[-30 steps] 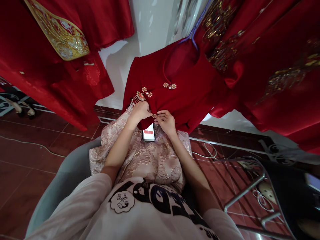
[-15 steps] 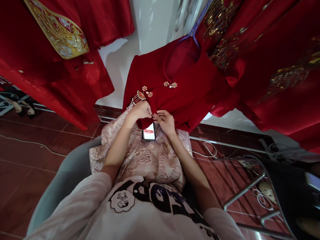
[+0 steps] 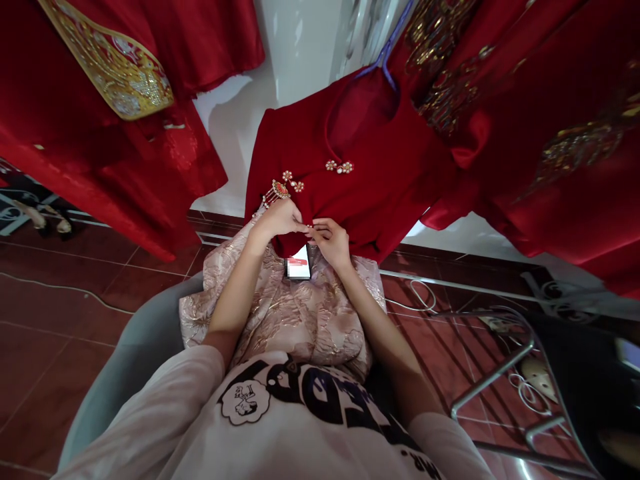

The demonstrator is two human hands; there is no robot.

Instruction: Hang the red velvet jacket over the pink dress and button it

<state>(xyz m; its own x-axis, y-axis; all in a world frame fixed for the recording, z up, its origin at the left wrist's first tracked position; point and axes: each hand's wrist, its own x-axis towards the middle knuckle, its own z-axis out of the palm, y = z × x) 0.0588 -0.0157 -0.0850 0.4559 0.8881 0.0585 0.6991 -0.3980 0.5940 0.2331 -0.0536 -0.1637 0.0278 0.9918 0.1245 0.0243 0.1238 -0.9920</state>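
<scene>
A red garment (image 3: pixel 390 180) hangs in front of me, its lower part lying over my lap. My left hand (image 3: pixel 280 219) and my right hand (image 3: pixel 333 241) meet at its front, fingertips pinched together around a small beaded button (image 3: pixel 309 227). The fingers hide most of that button. Pearl flower clasps (image 3: pixel 339 167) sit at the neckline. To the left, more flower ornaments (image 3: pixel 293 181) and a fan-shaped brooch with bead tassels (image 3: pixel 280 189) lie on the red cloth. Just below my hands, a lit phone (image 3: pixel 299 264) rests on pink brocade fabric (image 3: pixel 285 320).
Embroidered red garments (image 3: pixel 125 80) hang on the left, and more (image 3: pixel 530 133) on the right. A purple hanger (image 3: pixel 385 60) holds the middle garment. A dark metal-framed chair (image 3: pixel 575 373) stands at right. Cables (image 3: pixel 423 300) run over the tiled floor (image 3: pixel 45 333).
My fingertips have shifted slightly at the button, and the left fingers reach a little further right. The view has tilted a little; the garment and phone stay in place.
</scene>
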